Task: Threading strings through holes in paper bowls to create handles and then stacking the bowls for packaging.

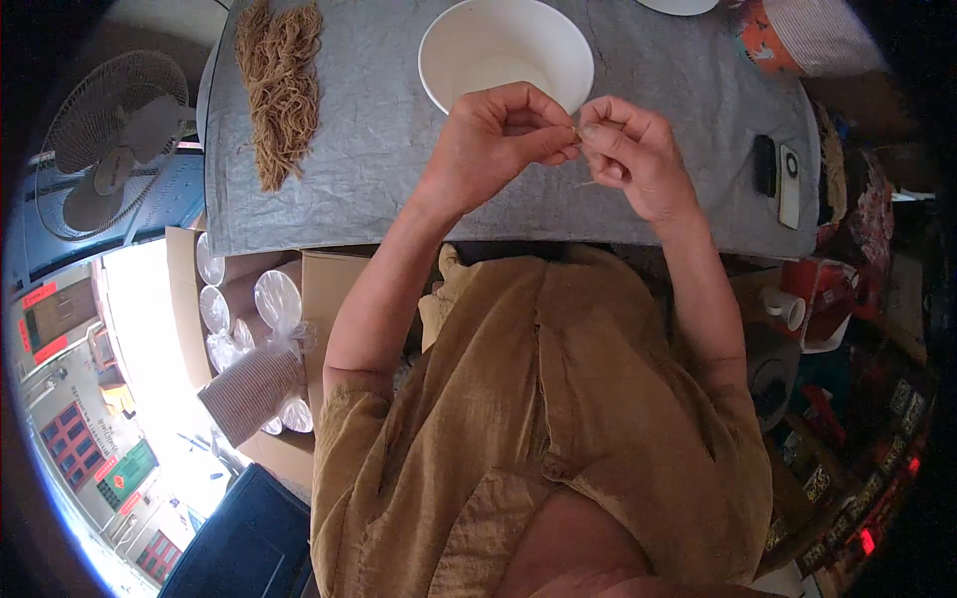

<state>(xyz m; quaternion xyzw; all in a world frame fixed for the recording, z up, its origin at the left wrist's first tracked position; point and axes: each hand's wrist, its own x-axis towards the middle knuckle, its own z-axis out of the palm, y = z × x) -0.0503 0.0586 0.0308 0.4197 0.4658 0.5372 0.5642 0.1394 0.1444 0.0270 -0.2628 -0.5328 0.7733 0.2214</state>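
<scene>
Head view is all we've got, and pretty much everything hangs on one tiny spot: a thin, pale-tan bit of strand caught right where the two sets of fingertips meet. The bare left hand comes at it from the left with thumb and forefinger pinched together, and the bare right hand comes from the right, also pinching, its other fingers curled in. So the strand lies off the left hand's tips to the right and off the right hand's tips to the left, and honestly neither hand is nearer, both are on it. Its long axis is tough to call, since so little pokes out between the fingers. A wispy pale end sticks out sideways just below the right hand, but I can't tell if it's part of the same piece. Up beyond the hands there's a round white bowl; the left knuckles overlap its near rim from up here, though whether they touch it, no clue. Well off to the left, so closer to the left hand, a crinkly brown bundle of stringy strands lies lengthwise, pointing away from the person, on the grey cloth-like table cover.
</scene>
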